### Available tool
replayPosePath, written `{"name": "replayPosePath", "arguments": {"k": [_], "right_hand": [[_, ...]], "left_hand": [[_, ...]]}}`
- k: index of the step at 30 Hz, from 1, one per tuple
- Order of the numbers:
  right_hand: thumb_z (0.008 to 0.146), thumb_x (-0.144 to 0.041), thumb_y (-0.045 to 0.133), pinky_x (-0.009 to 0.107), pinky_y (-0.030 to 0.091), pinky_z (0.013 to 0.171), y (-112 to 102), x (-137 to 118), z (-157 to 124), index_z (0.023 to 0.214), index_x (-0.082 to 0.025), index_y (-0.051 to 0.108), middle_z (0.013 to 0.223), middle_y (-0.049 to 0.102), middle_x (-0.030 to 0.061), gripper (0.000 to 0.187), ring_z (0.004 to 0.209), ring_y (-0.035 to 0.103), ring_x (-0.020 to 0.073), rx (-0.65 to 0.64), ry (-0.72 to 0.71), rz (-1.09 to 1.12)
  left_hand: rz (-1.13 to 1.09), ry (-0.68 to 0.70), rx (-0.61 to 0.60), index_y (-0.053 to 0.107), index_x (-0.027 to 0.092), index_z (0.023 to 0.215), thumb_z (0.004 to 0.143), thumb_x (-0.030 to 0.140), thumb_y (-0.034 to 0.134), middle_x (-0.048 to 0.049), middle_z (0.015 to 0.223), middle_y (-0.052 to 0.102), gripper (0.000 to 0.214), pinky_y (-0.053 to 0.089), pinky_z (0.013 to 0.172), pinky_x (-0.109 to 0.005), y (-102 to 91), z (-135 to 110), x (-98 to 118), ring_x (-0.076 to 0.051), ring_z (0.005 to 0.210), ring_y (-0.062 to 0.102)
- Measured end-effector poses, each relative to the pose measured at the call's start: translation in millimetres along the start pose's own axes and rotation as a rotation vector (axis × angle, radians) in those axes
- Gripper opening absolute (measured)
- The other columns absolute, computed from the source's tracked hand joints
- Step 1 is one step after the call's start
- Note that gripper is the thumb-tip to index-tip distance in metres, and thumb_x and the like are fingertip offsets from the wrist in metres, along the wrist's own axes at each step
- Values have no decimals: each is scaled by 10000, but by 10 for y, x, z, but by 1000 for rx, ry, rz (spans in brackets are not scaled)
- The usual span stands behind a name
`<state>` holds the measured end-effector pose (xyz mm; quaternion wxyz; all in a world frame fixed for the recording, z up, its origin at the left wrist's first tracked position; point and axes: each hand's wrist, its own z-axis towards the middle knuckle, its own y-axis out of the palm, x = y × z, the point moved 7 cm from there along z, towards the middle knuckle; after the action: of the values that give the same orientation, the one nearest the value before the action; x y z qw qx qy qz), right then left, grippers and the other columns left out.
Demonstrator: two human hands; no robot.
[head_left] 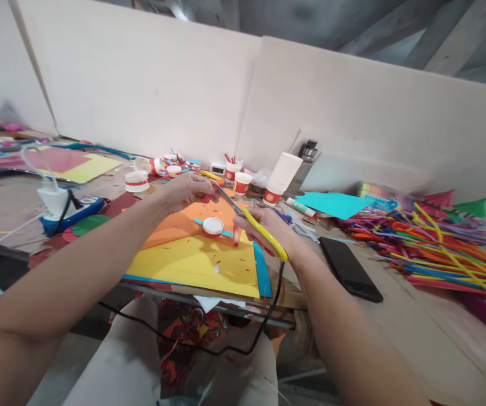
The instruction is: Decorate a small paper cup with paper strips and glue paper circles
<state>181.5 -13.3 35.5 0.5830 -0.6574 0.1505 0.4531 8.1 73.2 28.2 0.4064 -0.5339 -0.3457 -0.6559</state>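
Note:
My right hand [270, 223] grips scissors [262, 228] with yellow handles, the metal blades pointing up and left. Near the blade tips is my left hand [190, 189], its fingers pinched together around a small red piece [207, 198], apparently paper. Below both hands lies a short, white-topped round cup piece [213, 226] with a blue strip sticking out on either side. It rests on orange paper [171, 225] above a yellow sheet [192, 268]. A narrow red and white piece [236, 234] lies to its right.
Stacked paper cups [283, 172], a steel bottle [304, 169] and several cut cups [136, 181] line the back. A black phone [348, 268] and colourful pipe cleaners [446, 248] lie right. At left sits a blue and white power strip [71, 214]; a black cable [221, 352] crosses my lap.

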Motion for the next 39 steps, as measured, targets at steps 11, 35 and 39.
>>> {"name": "replayPosePath", "arguments": {"k": [11, 35, 39], "right_hand": [[847, -575, 567, 197, 251, 381, 0, 7, 11, 696, -185, 558, 504, 505, -38, 418, 391, 386, 60, 37, 43, -22], [845, -231, 553, 384, 491, 822, -11, 377, 101, 1198, -97, 608, 1147, 683, 225, 381, 1068, 656, 350, 144, 411, -760], [880, -244, 551, 414, 444, 929, -3, 250, 109, 1012, -98, 691, 1154, 662, 233, 241, 1140, 593, 342, 180, 304, -876]], "left_hand": [[-6, 5, -2, 717, 116, 637, 656, 228, 748, -93, 687, 700, 117, 436, 663, -289, -8, 2, 8, -155, 677, 620], [262, 0, 68, 727, 169, 685, 622, 449, 792, -8, 672, 647, 294, 352, 631, -267, 171, 31, -263, -110, 608, 444], [273, 67, 75, 712, 166, 655, 659, 419, 759, -25, 736, 673, 257, 368, 667, -269, 240, 2, -190, -128, 677, 494]]}}
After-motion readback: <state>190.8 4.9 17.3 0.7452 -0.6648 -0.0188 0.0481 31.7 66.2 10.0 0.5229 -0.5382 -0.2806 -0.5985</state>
